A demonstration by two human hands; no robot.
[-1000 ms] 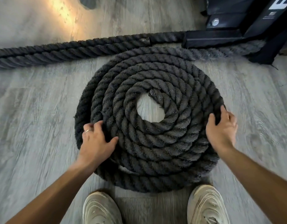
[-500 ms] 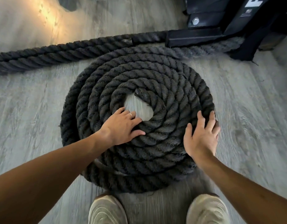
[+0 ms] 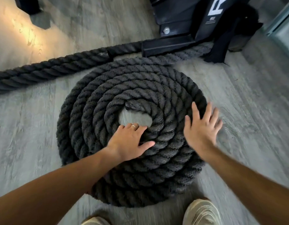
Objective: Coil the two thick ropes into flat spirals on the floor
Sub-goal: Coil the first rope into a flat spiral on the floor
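A thick black rope lies coiled in a flat spiral (image 3: 98, 101) on the grey floor, with a small bare gap at its centre. My left hand (image 3: 130, 140) presses on the inner turns, fingers curled over the innermost turn into that gap, thumb spread. My right hand (image 3: 202, 127) hovers flat and spread over the spiral's right edge, blurred by motion, holding nothing. A second black rope (image 3: 48, 70) runs straight across the floor behind the spiral, from the left edge toward the black frame.
A black metal rack base (image 3: 178, 41) with a bolt stands behind the spiral, and a black strap (image 3: 220, 49) hangs beside it. My two pale shoes (image 3: 202, 211) are at the near edge. Bare wood-look floor (image 3: 254, 98) lies left and right of the coil.
My left hand went from the coil's left outer edge to its inner turns. My right hand lifted off the right rim and spread open. The view shifted closer.
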